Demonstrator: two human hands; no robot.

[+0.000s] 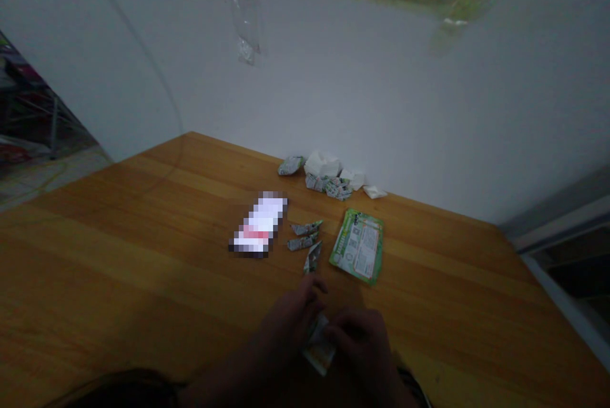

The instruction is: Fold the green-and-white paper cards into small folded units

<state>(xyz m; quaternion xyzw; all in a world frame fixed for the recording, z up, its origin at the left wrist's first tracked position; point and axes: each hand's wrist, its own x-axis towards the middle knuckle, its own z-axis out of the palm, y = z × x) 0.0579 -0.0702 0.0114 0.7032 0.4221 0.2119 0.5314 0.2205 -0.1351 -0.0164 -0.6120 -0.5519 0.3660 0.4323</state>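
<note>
Both my hands meet low in the middle of the view over the wooden table (119,255). My left hand (290,325) and my right hand (365,341) pinch a small printed piece of paper (320,344) between them, fingers closed on it. Just beyond my fingers lie three small folded paper pieces (307,243). To their right lies a flat green-edged printed sheet (358,246).
A blurred-out flat object (260,225) lies left of the folded pieces. A heap of crumpled and folded papers (328,176) sits at the table's far edge against the white wall. Clear plastic (245,14) hangs above. The table's right edge drops off toward the floor.
</note>
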